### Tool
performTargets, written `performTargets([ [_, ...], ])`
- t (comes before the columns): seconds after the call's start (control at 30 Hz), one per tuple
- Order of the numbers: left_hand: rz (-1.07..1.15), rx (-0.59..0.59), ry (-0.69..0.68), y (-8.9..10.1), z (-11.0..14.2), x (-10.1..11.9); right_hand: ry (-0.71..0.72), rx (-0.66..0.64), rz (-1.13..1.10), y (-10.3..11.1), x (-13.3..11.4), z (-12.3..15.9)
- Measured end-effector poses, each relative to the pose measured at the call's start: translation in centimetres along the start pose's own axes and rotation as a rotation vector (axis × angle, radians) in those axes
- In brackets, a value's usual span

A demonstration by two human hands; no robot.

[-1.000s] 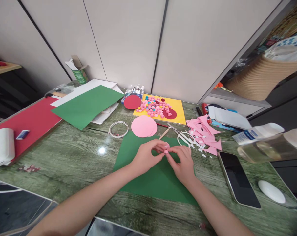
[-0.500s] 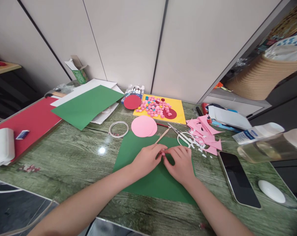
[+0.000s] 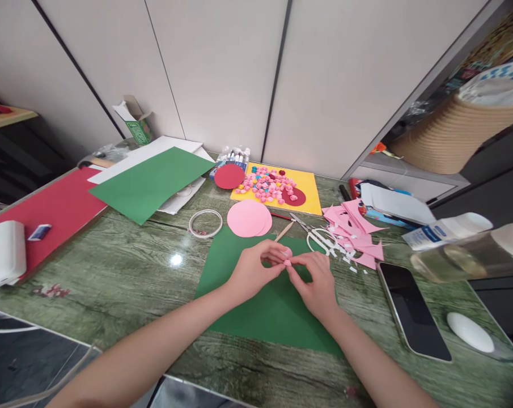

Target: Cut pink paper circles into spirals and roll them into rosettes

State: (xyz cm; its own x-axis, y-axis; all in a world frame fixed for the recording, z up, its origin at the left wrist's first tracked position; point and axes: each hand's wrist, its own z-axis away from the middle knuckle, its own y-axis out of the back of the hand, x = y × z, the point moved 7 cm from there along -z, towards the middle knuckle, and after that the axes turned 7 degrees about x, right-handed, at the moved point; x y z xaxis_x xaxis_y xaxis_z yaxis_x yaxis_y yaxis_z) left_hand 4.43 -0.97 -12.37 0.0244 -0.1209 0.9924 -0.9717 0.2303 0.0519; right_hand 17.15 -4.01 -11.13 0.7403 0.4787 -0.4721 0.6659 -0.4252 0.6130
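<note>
Above a green paper sheet, my left hand and my right hand meet fingertip to fingertip. Both pinch a small pink paper roll, mostly covered by the fingers. Just beyond my left hand, a wooden pencil-like stick lies on the sheet. Pink paper circles overlap the sheet's far edge. White-handled scissors lie past my right hand, beside pink paper scraps. Farther back, many small pink, yellow, blue and red paper rolls are heaped on a yellow sheet.
A tape roll and a red circle lie left of centre. Another green sheet rests on white paper at the back left. On the right are a phone, a white mouse and a clear bottle.
My left hand's fingers have lifted and spread from the thumb, showing more of the small pink roll. Both hands have shifted slightly right. Things on the table stay put.
</note>
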Motion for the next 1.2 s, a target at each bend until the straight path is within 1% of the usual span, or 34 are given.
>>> performTargets([
  [0.07,0.004,0.006,0.002,0.0,0.0,0.0,-0.017,-0.014,-0.032,-0.1,0.1,0.0],
  [0.13,-0.042,0.012,-0.02,0.1,0.0,0.3,-0.021,-0.026,-0.029,-0.2,0.1,0.0],
  [0.23,-0.163,-0.003,-0.073,0.0,0.1,0.7,-0.009,-0.071,0.015,-0.5,0.0,0.0],
  [0.33,-0.302,-0.033,-0.136,-0.3,0.3,0.6,0.015,-0.122,0.079,-0.8,-0.3,0.1],
  [0.47,-0.532,-0.06,-0.225,-0.5,0.6,0.0,0.064,-0.142,0.172,-1.1,-0.5,0.2],
  [0.53,-0.591,-0.073,-0.253,-0.7,0.7,0.0,0.088,-0.142,0.198,-1.2,-0.6,0.3],
  [0.63,-0.539,-0.062,-0.236,-0.5,0.6,0.2,0.1,-0.121,0.191,-1.1,-0.6,0.3],
  [0.8,-0.224,-0.031,-0.11,-0.1,0.1,0.6,0.034,-0.039,0.087,-0.4,-0.3,0.0],
  [0.93,-0.06,-0.009,-0.047,0.0,-0.1,0.4,-0.004,-0.016,0.015,-0.1,-0.1,-0.1],
  [1.07,-0.026,0.005,-0.03,0.0,-0.1,0.3,-0.037,-0.024,-0.027,-0.2,0.2,0.0],
  [1.2,-0.125,-0.001,-0.066,0.0,0.0,0.2,-0.029,-0.07,0.01,-0.6,0.1,0.1],
])
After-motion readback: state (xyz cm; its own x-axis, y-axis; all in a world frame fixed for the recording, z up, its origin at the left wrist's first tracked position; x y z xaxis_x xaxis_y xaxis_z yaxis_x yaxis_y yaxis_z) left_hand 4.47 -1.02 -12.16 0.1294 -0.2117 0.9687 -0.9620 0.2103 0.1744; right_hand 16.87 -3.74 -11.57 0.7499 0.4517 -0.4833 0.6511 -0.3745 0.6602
